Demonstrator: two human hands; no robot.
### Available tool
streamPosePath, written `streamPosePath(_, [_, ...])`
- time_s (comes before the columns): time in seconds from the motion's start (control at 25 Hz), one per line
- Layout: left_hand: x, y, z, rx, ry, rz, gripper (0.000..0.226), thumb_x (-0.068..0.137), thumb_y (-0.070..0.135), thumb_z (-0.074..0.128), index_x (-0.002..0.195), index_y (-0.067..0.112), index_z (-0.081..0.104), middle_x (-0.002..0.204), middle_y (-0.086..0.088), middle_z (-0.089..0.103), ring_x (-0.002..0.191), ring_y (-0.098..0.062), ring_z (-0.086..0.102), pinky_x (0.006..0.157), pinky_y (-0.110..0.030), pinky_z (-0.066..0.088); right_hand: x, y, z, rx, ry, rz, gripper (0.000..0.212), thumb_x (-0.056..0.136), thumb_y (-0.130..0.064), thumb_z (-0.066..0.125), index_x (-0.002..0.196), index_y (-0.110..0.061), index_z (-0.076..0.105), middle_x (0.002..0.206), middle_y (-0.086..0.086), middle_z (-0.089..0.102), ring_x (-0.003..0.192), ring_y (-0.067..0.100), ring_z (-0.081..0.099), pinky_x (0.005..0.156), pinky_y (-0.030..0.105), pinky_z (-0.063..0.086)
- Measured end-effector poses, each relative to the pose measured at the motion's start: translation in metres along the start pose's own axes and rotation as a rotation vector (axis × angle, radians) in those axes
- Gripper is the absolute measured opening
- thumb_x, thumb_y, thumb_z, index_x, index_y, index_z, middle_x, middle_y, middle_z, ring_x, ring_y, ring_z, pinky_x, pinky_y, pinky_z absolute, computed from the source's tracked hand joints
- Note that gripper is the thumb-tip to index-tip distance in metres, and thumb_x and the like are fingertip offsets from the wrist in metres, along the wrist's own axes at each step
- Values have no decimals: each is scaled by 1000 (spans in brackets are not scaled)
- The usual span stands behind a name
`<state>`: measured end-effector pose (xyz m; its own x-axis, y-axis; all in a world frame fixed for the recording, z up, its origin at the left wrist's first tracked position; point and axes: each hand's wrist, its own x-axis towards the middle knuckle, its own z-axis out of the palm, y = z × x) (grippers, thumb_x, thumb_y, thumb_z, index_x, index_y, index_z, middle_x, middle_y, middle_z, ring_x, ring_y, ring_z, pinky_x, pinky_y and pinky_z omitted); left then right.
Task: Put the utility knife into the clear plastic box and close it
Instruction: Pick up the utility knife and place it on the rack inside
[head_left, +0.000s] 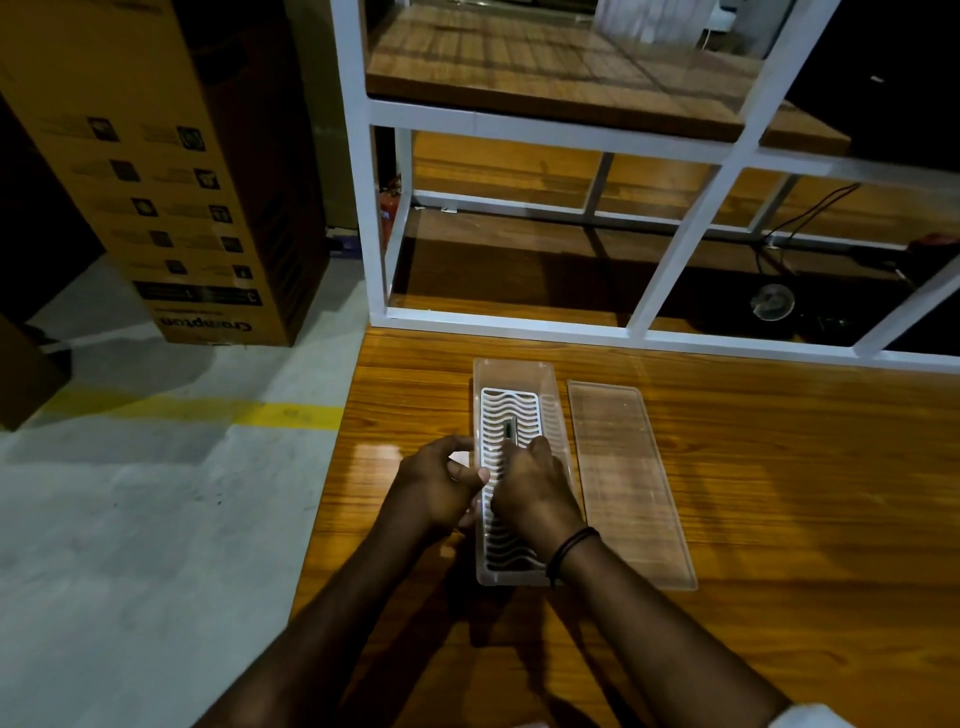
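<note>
Fingers of the right hand curl around the utility knife, holding it inside the open clear plastic box, its long axis along the box's length. The left hand pinches the box's left wall. The lid lies just right, nearer the right hand.

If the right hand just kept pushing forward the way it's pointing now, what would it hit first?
Probably the far end wall of the clear plastic box. The right hand holds the utility knife pointing away over the white wavy insert; its height above it is unclear.
</note>
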<state>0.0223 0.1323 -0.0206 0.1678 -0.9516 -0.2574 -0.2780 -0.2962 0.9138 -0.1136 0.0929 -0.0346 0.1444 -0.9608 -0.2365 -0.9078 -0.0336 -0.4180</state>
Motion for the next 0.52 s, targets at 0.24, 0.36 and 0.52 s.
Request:
streamPosePath(0.24, [1, 0, -1, 30, 17, -21, 31, 92, 12, 73, 122, 19, 71, 51, 9, 67, 41, -4, 63, 40, -20, 51, -10, -7, 4, -257, -22, -54, 73, 88, -31, 64, 152, -15, 33, 152, 21, 29, 134, 42, 36, 114, 47, 33])
streamPosePath(0.36, [-2, 2, 0, 45, 24, -12, 32, 91, 14, 74, 122, 20, 71, 58, 7, 68, 43, -3, 64, 39, -19, 47, -14, -10, -2, -222, -8, -43, 70, 88, -32, 66, 150, -16, 38, 153, 22, 25, 133, 43, 38, 112, 46, 38])
streamPosePath(0.52, [-3, 1, 2, 77, 50, -14, 30, 90, 21, 74, 120, 26, 72, 65, 7, 70, 50, -4, 67, 45, -17, 46, -20, -6, -13, -77, 104, -126, 60, 94, -33, 60, 150, -19, 42, 151, 16, 32, 132, 37, 47, 109, 43, 46])
